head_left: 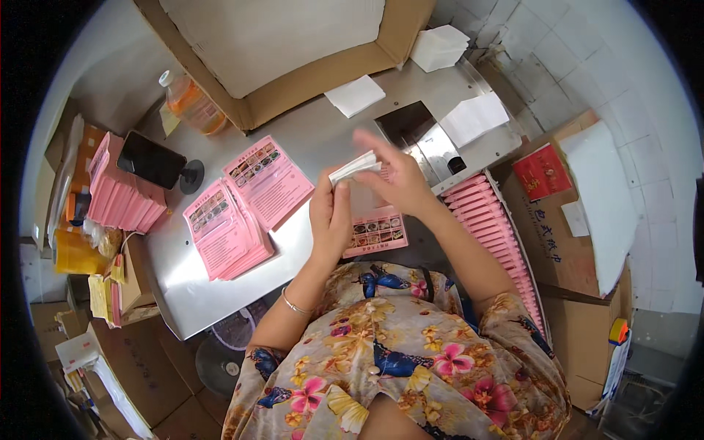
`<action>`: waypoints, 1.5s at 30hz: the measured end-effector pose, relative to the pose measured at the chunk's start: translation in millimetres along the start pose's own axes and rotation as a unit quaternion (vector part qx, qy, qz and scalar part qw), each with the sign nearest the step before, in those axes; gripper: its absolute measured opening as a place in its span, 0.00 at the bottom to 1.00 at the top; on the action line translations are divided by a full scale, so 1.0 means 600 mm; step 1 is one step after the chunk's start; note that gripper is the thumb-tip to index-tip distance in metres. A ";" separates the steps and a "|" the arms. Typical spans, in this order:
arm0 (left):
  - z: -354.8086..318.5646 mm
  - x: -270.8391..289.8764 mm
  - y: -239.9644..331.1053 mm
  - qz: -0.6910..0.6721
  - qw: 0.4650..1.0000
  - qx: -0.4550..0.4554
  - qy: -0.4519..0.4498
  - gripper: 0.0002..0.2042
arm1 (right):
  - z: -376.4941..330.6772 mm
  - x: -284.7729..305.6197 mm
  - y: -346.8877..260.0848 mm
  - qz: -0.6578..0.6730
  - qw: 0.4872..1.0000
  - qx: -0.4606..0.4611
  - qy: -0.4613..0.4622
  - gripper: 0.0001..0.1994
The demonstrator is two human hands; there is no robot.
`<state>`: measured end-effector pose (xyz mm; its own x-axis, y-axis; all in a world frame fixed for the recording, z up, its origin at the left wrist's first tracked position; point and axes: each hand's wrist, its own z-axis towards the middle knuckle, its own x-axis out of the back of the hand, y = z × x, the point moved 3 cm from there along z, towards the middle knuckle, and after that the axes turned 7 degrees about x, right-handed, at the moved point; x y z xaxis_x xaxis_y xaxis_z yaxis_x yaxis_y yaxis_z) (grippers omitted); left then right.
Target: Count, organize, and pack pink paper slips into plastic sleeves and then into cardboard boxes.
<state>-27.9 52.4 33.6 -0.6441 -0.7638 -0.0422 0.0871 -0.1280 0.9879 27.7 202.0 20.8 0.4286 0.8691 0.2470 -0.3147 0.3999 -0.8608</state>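
Note:
In the middle of the view, my left hand [330, 220] is closed around a small stack of folded white paper napkins [356, 169], holding it above the metal table. My right hand [400, 176] is at the stack's right side, fingers apart and slightly blurred; its thumb is close to the napkins, and whether it touches them I cannot tell. Below both hands lies a pink printed packet [378, 231] with small food pictures, near my lap. To the left, more flat pink packets [227, 231] are piled, and another pink packet [268, 180] lies beside them.
A phone [152, 160] on a stand and upright pink bundles [125, 187] are at the left. Behind stand an orange drink bottle [194, 103] and a large cardboard box [315, 77]. White napkin stacks [438, 48] sit at the back right. A long box of pink packets [495, 242] is at my right.

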 end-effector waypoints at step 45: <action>-0.054 -0.026 -0.019 0.335 0.890 -0.258 -0.168 0.06 | -0.012 -0.026 0.009 -0.519 0.787 0.080 -0.323 0.14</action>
<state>5.7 45.4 18.0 -0.5000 -0.5567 0.6633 0.8192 -0.0558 0.5707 25.4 188.6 9.3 0.0211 -0.0049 0.9998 -0.2033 0.9791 0.0090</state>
